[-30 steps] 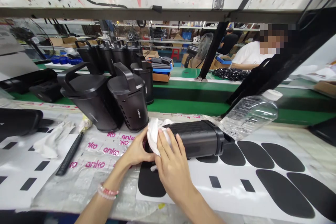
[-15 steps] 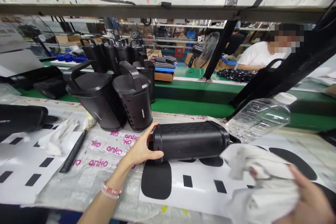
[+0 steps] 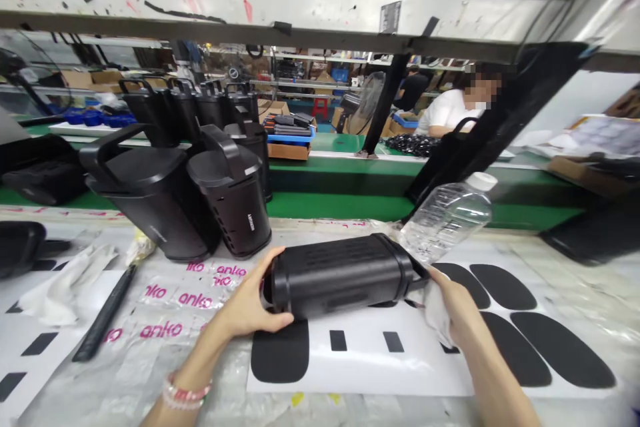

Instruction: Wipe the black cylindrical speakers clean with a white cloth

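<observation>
A black ribbed speaker body (image 3: 345, 273) lies on its side on the bench in front of me. My left hand (image 3: 247, 303) grips its left end, thumb over the top edge. At the speaker's right end my right hand (image 3: 453, 303) is closed on a white cloth (image 3: 434, 313), pressing it against that end. Under the speaker lies a white sheet (image 3: 370, 363) carrying black oval and rectangular stickers.
Two upright black speakers (image 3: 190, 193) stand behind left, with more on the green conveyor (image 3: 340, 203). A clear plastic bottle (image 3: 445, 217) leans at the right. A black tool (image 3: 103, 313) and a cloth (image 3: 63, 277) lie left. A person in white sits beyond.
My right hand swung the cloth from the speaker's left end out to the right, then came back against the speaker's right end. The left hand kept its hold on the left end.
</observation>
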Demonstrator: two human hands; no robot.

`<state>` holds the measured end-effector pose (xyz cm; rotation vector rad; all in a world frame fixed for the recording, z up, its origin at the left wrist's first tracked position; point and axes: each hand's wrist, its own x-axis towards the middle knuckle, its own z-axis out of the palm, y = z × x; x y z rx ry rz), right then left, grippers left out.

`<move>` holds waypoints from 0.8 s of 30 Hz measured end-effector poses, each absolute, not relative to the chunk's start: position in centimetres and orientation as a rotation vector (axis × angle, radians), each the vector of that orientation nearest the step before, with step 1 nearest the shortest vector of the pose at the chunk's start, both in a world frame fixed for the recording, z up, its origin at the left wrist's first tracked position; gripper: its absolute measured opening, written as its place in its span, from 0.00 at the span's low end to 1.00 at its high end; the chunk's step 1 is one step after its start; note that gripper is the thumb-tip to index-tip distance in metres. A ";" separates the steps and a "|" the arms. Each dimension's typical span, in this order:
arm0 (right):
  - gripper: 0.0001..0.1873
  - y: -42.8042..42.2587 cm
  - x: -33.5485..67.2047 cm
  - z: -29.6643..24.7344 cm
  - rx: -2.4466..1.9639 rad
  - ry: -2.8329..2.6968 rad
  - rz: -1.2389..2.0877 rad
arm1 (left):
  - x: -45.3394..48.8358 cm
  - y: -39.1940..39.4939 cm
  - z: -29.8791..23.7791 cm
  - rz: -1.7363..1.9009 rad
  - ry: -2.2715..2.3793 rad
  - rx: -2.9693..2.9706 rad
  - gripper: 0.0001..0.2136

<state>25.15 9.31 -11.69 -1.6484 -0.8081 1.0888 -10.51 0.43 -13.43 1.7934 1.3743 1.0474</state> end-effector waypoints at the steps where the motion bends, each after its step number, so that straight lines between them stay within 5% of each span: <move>1: 0.12 9.8 24.5 -11.7 -1.615 -0.765 1.160 | -10.5 0.1 -13.6 1.015 1.403 1.916 0.47; 9: 0.15 9.2 23.1 -9.3 -1.336 -0.486 1.066 | -9.5 0.1 -14.5 1.120 1.234 2.533 0.51; 17: 0.22 8.0 23.5 -9.5 -1.341 -0.431 0.861 | -8.6 -0.5 -14.7 1.292 1.129 1.961 0.66; 24: 0.18 7.5 24.3 -11.5 -1.421 -0.557 0.501 | -9.0 -0.7 -14.7 1.146 1.208 1.980 0.53</move>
